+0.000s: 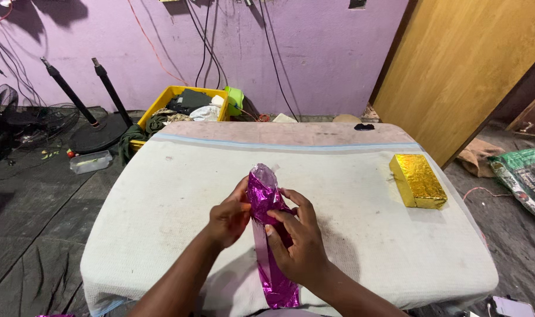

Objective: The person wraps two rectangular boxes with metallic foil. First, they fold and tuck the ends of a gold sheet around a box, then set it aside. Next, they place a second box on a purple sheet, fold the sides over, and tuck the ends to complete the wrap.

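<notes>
Both hands, left hand [229, 216] and right hand [300, 238], clamp a half-wrapped purple foil bundle [267, 229], its ends loose, while left of the gold-wrapped box [417, 181], already finished.

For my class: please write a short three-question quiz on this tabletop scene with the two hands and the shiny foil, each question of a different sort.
1. True or false: both hands grip the purple foil-wrapped item.
2. Which colour is the wrapped block lying alone on the cloth? A) silver B) gold C) green
3. Fill in: behind the table, the crate of clothes is ____.

Key
1. True: the left hand and right hand both hold the purple foil-wrapped item above the white cloth.
2. B: the gold block lies apart, to the right.
3. Yellow: the yellow crate stands by the purple wall.
</notes>
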